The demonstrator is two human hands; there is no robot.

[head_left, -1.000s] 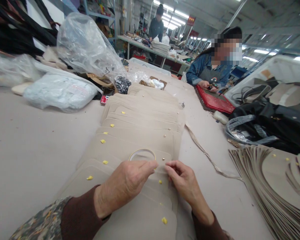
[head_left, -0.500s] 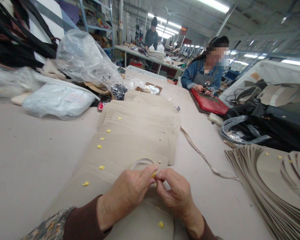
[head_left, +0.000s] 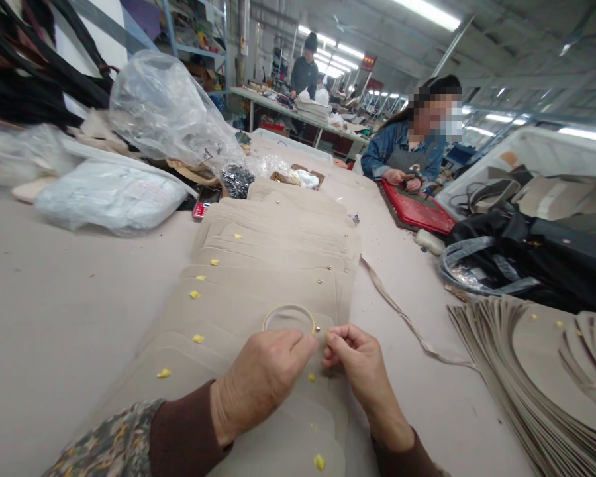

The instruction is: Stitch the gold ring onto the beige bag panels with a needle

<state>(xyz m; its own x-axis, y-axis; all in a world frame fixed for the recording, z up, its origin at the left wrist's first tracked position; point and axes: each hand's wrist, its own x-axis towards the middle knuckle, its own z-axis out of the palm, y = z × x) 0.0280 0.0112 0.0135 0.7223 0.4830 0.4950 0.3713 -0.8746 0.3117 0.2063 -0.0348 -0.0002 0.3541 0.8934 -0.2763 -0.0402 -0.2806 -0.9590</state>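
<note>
My left hand [head_left: 273,371] is closed round a thin roll of yellow tape [head_left: 289,307], whose ring stands up behind the fingers. Just right of it, my right hand [head_left: 355,358] has thumb and forefinger pinched together; what lies between them is too small to tell. Both hands are over overlapping beige panels [head_left: 258,285] laid in a long row. A small metal stud [head_left: 318,329] shows on one panel between the hands. Yellow tape bits [head_left: 197,338] stick to panels along the left, and another tape piece [head_left: 319,462] is near the front.
Fanned beige pieces [head_left: 506,371] lie at the right, below a black bag [head_left: 536,252]. A fabric strip [head_left: 402,315] crosses the table. Plastic-wrapped packages [head_left: 114,195] stand at the left. Across the table, a co-worker in denim sleeves [head_left: 377,156] works over a red board [head_left: 417,209].
My hands have drawn apart. The right hand moved slightly right, near the metal stud, and the yellow bit that showed between the fingertips is no longer visible there.
</note>
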